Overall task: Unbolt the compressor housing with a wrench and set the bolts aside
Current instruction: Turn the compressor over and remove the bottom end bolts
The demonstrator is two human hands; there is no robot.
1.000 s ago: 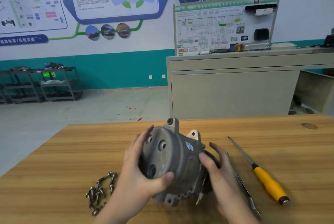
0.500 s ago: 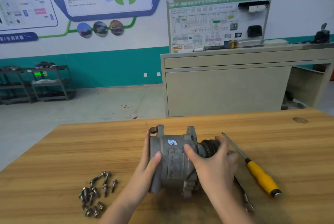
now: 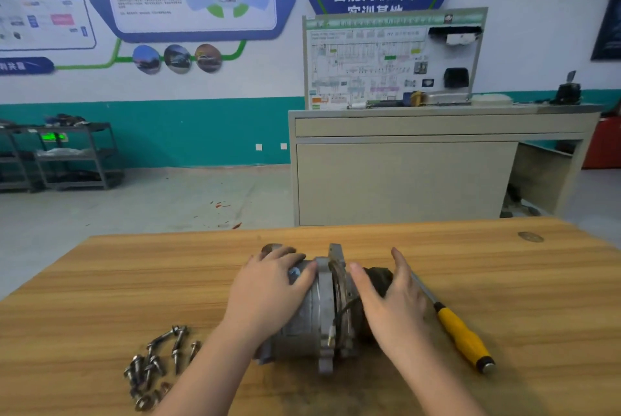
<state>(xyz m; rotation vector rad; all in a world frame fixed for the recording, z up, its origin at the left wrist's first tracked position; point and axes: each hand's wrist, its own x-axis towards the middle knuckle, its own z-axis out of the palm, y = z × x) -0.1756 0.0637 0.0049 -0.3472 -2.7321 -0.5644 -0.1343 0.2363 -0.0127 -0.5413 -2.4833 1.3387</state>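
Grey metal compressor housing (image 3: 319,311) lying on its side mid-surface, black pulley end to the right, flanged seam upright, loose silver bolts (image 3: 158,365) heaped on the wood well to its left

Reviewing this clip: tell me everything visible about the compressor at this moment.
The compressor is a grey, dull cast-metal cylinder lying on its side on the wooden table, with flanged housing sections, mounting ears at the far side and a thin black wire across its middle. Its dark pulley end points right. The left hand rests over its left section; the right hand lies against the pulley end.
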